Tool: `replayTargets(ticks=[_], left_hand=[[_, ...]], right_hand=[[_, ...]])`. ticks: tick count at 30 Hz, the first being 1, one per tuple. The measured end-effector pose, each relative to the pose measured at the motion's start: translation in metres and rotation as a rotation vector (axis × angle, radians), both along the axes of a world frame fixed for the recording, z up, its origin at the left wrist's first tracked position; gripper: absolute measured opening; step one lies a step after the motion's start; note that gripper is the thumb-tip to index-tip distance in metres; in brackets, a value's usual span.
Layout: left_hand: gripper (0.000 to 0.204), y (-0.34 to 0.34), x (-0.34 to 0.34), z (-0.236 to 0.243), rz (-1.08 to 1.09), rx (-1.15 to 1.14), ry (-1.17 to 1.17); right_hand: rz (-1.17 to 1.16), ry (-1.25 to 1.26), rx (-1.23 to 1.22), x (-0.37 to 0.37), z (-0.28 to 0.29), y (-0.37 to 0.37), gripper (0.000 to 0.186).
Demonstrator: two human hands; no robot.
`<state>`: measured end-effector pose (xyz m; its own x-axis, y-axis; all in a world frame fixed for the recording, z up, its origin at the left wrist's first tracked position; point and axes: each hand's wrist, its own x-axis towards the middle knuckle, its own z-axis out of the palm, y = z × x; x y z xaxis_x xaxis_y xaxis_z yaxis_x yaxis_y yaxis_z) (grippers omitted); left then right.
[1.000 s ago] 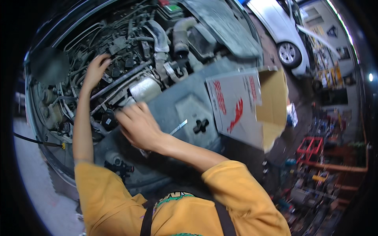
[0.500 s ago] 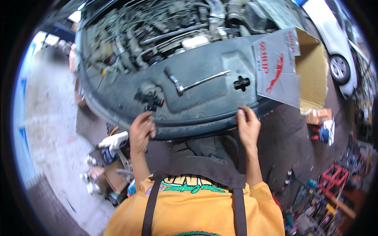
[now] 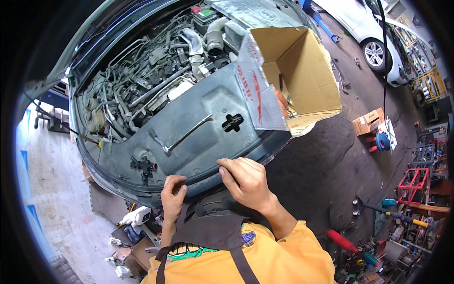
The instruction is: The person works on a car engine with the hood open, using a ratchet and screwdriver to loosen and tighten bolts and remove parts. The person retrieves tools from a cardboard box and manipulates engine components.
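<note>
Our left fingers (image 3: 174, 180) and right fingers (image 3: 239, 165) are curling loosely at the front edge of a dark grey-green moulded panel (image 3: 203, 158); we cannot tell whether they are gripping that edge or hovering just over it. Beyond the left fingers, a long silver metal ratchet wrench with a dark handle (image 3: 189, 132) is lying on the panel, and to their left a black plastic branched fitting with a red-orange end (image 3: 145, 166) is resting there too. Beyond the right fingers, a black cross-shaped patch (image 3: 232, 122) is showing, part or opening, we cannot tell which.

Farther right, we are seeing an open cardboard box, silver-grey outside and brown within (image 3: 307, 61), carrying red lettering and a red leaping figure. Past it, a grey cover (image 3: 236, 8) is bearing a raised badge. Nearer than the fingers, our yellow cloth shirt (image 3: 283, 255) is showing green lettering, partly hidden by a dark brown apron (image 3: 208, 232).

Beyond the fingers, a grimy engine bay (image 3: 151, 78) is lying exposed. Far right of them, a white car (image 3: 357, 21) is standing above a dark floor (image 3: 307, 170); left of them, a pale stained floor (image 3: 61, 165) is stretching away.
</note>
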<state>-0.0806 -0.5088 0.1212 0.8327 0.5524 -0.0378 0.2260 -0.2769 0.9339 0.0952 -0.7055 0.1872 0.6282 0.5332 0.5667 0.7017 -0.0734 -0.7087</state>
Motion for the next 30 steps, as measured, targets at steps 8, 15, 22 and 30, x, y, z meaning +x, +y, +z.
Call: replayTargets(ticks=[8, 15, 22, 30], left_hand=[[0.02, -0.029, 0.049, 0.016, -0.028, -0.037, 0.093], [0.012, -0.053, 0.058, 0.015, -0.069, 0.018, 0.173], [0.016, -0.059, 0.054, 0.011, -0.043, 0.055, 0.181], [0.017, -0.065, 0.053, 0.019, -0.053, 0.055, 0.15]], right_hand=[[-0.454, 0.008, 0.137, 0.095, 0.055, -0.088, 0.017], [0.165, -0.091, -1.308, 0.286, 0.043, -0.048, 0.028], [0.237, -0.039, -1.495, 0.302, -0.014, -0.001, 0.029], [0.204, 0.159, -1.615, 0.281, -0.003, -0.001, 0.02]])
